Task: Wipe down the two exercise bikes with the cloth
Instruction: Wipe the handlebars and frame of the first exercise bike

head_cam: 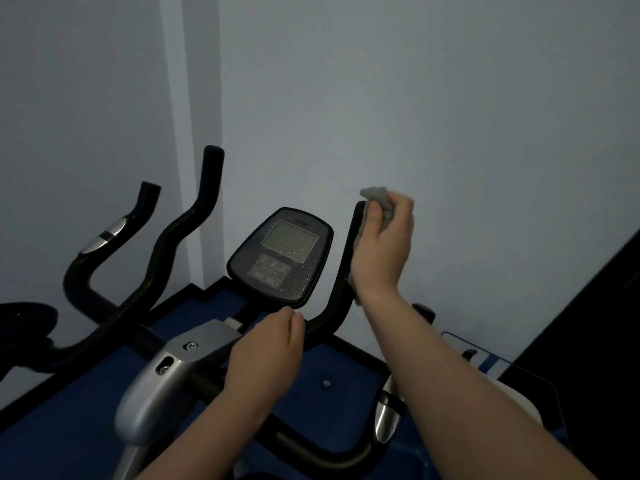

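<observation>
An exercise bike stands right in front of me, with a black console (281, 253) whose screen is speckled with droplets, and a silver stem cover (173, 372) below it. My right hand (382, 244) is wrapped around the upright right handlebar (341, 289) with a grey cloth (375, 197) bunched in it; the cloth pokes out above the fingers. My left hand (268, 351) is closed around the lower bar just under the console. A second bike's black handlebar (104, 268) with a silver grip sensor shows at the left.
A pale wall is close behind the bikes, with a corner pillar at the left. Blue floor matting (69, 427) with a black border lies underneath. A dark panel (595, 323) stands at the right, and a white object (519, 400) sits by the bike's near right handle.
</observation>
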The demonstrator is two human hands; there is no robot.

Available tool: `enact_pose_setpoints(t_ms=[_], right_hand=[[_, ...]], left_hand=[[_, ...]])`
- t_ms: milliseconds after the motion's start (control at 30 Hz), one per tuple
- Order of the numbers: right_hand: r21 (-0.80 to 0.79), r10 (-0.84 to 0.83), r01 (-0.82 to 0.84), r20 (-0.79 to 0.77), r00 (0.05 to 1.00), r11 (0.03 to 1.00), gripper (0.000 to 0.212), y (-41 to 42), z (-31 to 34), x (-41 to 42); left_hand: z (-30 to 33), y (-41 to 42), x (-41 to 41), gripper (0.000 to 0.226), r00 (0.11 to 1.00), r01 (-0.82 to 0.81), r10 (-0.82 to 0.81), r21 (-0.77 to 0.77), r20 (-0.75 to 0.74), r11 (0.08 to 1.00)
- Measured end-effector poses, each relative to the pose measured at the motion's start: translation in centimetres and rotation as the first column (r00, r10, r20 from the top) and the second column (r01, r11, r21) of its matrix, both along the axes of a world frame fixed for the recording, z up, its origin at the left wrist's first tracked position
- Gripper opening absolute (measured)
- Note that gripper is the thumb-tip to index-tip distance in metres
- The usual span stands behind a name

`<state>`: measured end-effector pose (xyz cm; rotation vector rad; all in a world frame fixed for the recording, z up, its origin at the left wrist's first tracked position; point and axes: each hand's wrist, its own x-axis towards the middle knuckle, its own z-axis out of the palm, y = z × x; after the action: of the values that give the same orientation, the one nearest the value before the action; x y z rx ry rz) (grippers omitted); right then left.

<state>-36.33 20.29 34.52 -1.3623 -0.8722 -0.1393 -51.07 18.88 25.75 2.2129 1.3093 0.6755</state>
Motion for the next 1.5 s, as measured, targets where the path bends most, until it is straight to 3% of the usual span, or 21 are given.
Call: enact_pose_setpoints(t_ms=[133,200,267,333,400,467,533,633,700,767,833,967,1133,1200,1300,1367,1500], right_hand=[[-0.160,0.016,-0.024,-0.051,0.999,0.987,0.006,-2.2,-4.3,-1.0],[-0.150,0.040,-0.042,-0.018,0.999,0.988,0.005,-2.7,-2.8,0.2],[-0.153,0.032,-0.012,0.128,0.991,0.988,0.008,-2.0,0.6,1.6],[-0.298,0.098,-0.006,0.292,0.951,0.954,0.015,-1.3,3.1,2.2],[-0.398,0.174,-0.015,0.365,0.915,0.917,0.018,-1.2,3.5,2.7],[-0.370,0.139,0.023,0.406,0.903,0.929,0.017,-1.9,2.5,2.6],[-0.293,0.087,0.031,0.382,0.920,0.956,0.014,-2.9,0.0,1.5],[-0.186,0.090,-0.054,0.191,0.978,0.981,0.011,-3.0,-2.6,-0.7],[-0.121,0.011,0.014,0.206,0.978,0.993,0.012,-2.3,-2.2,-0.6],[-0.224,-0.009,0.094,0.351,0.936,0.970,0.013,-2.1,-2.1,-0.3],[-0.376,0.080,0.100,0.436,0.896,0.921,0.016,-2.9,-4.0,-0.6],[-0.512,0.320,-0.177,0.206,0.925,0.840,0.012,-5.5,-5.3,0.0],[-0.366,0.217,-0.034,0.472,0.854,0.930,0.015,-3.9,-0.7,2.0],[-0.465,0.248,0.003,0.480,0.841,0.886,0.020,-4.0,-2.6,1.1],[-0.559,0.360,-0.122,0.337,0.870,0.820,0.020,-5.1,-4.7,0.3],[-0.603,0.412,-0.090,0.421,0.808,0.792,0.018,-4.5,-2.9,1.4],[-0.424,0.241,0.171,0.752,0.614,0.889,0.020,-2.3,1.1,2.6]], left_hand=[[-0.2,0.0,-0.2,0.027,1.000,0.006,-0.006,-0.003,0.010,1.000],[-0.2,0.0,0.0,0.025,1.000,0.011,-0.011,0.014,0.003,1.000],[-0.2,0.0,0.0,0.028,1.000,0.006,-0.006,0.010,0.027,1.000],[-0.2,-0.1,-0.1,0.032,0.999,-0.013,0.013,-0.005,0.050,1.000],[-0.2,-0.1,-0.1,0.036,0.995,-0.042,0.046,-0.044,0.092,0.998],[-0.2,-0.1,0.0,0.037,0.993,-0.055,0.060,-0.049,0.103,0.997],[-0.2,-0.2,0.0,0.036,0.994,-0.056,0.059,-0.036,0.095,0.998],[-0.2,-0.3,-0.2,0.035,0.995,-0.051,0.051,-0.004,0.080,0.999],[-0.2,-0.3,-0.3,0.035,0.993,-0.063,0.062,0.012,0.097,0.998],[-0.2,-0.4,-0.2,0.032,0.995,-0.061,0.058,0.034,0.078,0.998],[-0.2,-0.4,-0.2,0.032,0.996,-0.054,0.051,0.041,0.076,0.998],[-0.5,-0.4,-0.3,0.034,0.994,-0.067,0.062,0.062,0.087,0.996],[-0.4,-0.3,-0.2,0.032,0.998,-0.058,0.056,0.096,0.026,0.994],[-0.5,-0.3,-0.2,0.033,0.996,-0.078,0.075,0.078,0.048,0.994],[-0.6,-0.3,-0.3,0.036,0.990,-0.111,0.105,0.058,0.098,0.992],[-0.6,-0.3,-0.3,0.035,0.991,-0.103,0.097,0.063,0.096,0.993],[-0.6,-0.3,-0.4,0.035,0.989,-0.104,0.098,0.044,0.115,0.994]])
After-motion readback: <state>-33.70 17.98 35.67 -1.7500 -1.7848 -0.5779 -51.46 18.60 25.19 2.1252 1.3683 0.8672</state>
